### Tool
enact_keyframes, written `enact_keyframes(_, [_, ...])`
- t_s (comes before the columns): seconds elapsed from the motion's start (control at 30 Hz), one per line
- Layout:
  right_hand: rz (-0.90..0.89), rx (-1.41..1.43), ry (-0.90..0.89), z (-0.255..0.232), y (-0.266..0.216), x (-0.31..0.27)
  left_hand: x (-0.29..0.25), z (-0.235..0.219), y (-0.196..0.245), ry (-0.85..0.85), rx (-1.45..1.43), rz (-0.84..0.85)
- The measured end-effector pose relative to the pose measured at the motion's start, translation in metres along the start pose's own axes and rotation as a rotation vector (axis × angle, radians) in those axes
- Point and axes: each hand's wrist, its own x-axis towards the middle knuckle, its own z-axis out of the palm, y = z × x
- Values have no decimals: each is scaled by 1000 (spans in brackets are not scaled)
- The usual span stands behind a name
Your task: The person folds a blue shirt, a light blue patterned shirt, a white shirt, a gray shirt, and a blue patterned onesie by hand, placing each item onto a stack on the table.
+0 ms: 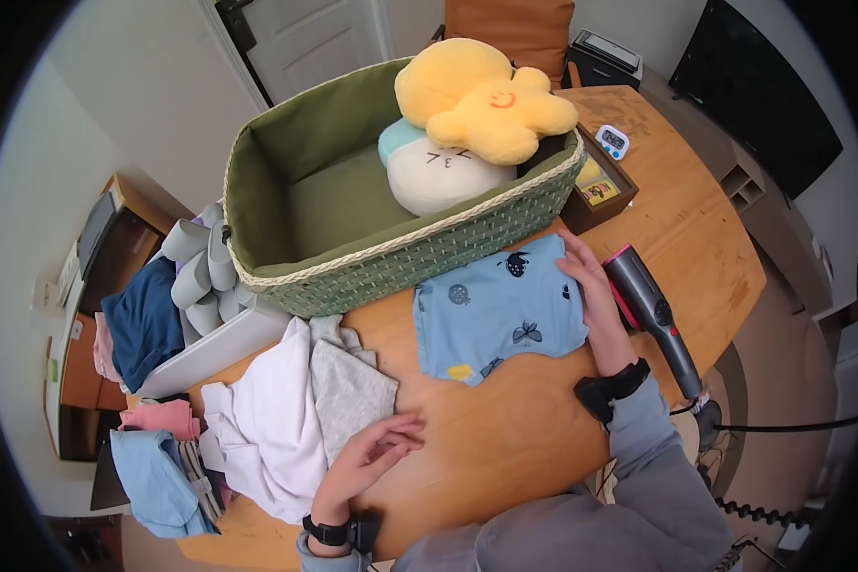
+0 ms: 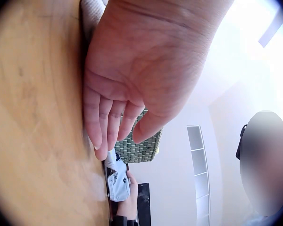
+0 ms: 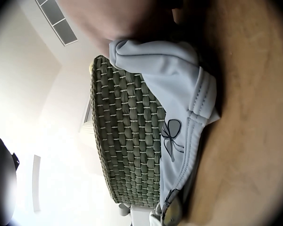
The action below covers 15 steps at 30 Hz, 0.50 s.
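A light-blue printed garment (image 1: 496,310) lies folded flat on the wooden table, with dark fruit and butterfly motifs and a stitched hem. My right hand (image 1: 593,291) holds its right edge, thumb over the cloth; in the right wrist view the fabric (image 3: 174,80) rises in a fold beside the hand. My left hand (image 1: 372,458) rests low near the table's front, its fingers relaxed and nothing held. The left wrist view shows that palm (image 2: 137,66) bare. Just beside it lie a grey garment (image 1: 351,386) and a white garment (image 1: 267,419), both loosely crumpled.
A green woven basket (image 1: 410,253) behind the garment holds a yellow plush (image 1: 486,100) and a white-and-teal plush (image 1: 443,176). A grey hair dryer (image 1: 653,305) lies at right. Folded clothes (image 1: 157,486) and a white bin (image 1: 210,353) with slippers stand at left.
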Motion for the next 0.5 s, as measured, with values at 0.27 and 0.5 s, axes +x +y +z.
enact_keyframes(0.27, [-498, -302, -64, 36, -18, -18, 1, -2, 1, -9, 5, 22])
enact_keyframes(0.5, [36, -28, -696, 25, -18, -26, 1, -6, -4, -51, -2, 22])
